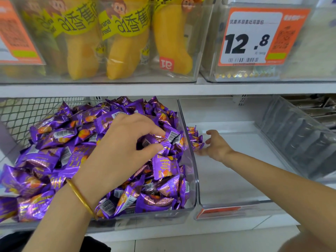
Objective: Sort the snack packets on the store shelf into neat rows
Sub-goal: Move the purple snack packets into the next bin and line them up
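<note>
On the left we see a heap of purple packets (54, 142) filling a clear bin (191, 160). They lie jumbled, with their long axes pointing every way.

Our left hand (123, 148), with a gold bangle (80, 197) on the wrist, comes in from 7 o'clock and lies palm down over the heap, fingers aimed toward 2 o'clock. On the shelf above, at 12 o'clock of this hand, yellow banana bread packs (127, 51) stand upright.

The forefinger and thumb are closed on one packet (171, 137) at the heap's 3 o'clock edge, close to the bin's right wall. This pinched packet lies with its long axis roughly from 9 to 3 o'clock, its barcode end toward 3 o'clock.

Just past that wall, a short row of packets (195, 139) stands on edge in the next bin (236, 202), the row running from 12 to 6 o'clock along the wall.

Our right hand (216, 146) reaches in from 4 o'clock, arm stretched across the bin floor. Its fingers are apart and lightly bent, the thumb lifted toward 12 o'clock, and the blurred lower fingertips touch the nearest packet of the row.

An orange price tag (254, 37) hangs at 12 o'clock of this hand.
</note>
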Motion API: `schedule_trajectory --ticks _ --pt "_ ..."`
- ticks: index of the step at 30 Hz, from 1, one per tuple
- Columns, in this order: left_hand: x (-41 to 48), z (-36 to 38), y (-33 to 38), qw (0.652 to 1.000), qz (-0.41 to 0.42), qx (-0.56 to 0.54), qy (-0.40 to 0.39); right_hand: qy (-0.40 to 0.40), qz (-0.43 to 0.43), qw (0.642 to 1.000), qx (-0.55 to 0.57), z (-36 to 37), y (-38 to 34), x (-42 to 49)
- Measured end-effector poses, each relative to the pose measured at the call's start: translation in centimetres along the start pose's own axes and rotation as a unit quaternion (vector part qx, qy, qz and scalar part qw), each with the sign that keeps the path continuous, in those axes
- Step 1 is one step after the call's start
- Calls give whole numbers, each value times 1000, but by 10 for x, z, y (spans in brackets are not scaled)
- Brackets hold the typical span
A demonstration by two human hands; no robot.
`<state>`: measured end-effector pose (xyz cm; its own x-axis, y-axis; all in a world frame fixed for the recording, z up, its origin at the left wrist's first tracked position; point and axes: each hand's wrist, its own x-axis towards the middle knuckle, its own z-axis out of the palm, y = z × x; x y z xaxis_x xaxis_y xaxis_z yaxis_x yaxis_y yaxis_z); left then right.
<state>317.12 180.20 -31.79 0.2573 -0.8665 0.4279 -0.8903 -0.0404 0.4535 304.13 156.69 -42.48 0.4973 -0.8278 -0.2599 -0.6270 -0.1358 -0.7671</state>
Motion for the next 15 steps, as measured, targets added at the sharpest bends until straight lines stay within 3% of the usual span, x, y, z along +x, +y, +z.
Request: schedule_trajectory --ticks 3,6,9,12,15 --pt "-3 1 0 998 19 39 -52 43 -27 998 -33 -10 -1 -13" --pt "-6 -1 1 994 34 75 -76 140 -192 971 23 -20 -15 -45" --pt "-5 -10 1 995 6 80 -52 101 -366 924 40 -22 -47 -94" --pt "-4 -9 -2 990 -11 115 -78 19 -462 869 -176 -8 -68 -120" --pt "-5 1 4 987 -22 136 -88 -13 -422 836 -350 8 -75 -116"
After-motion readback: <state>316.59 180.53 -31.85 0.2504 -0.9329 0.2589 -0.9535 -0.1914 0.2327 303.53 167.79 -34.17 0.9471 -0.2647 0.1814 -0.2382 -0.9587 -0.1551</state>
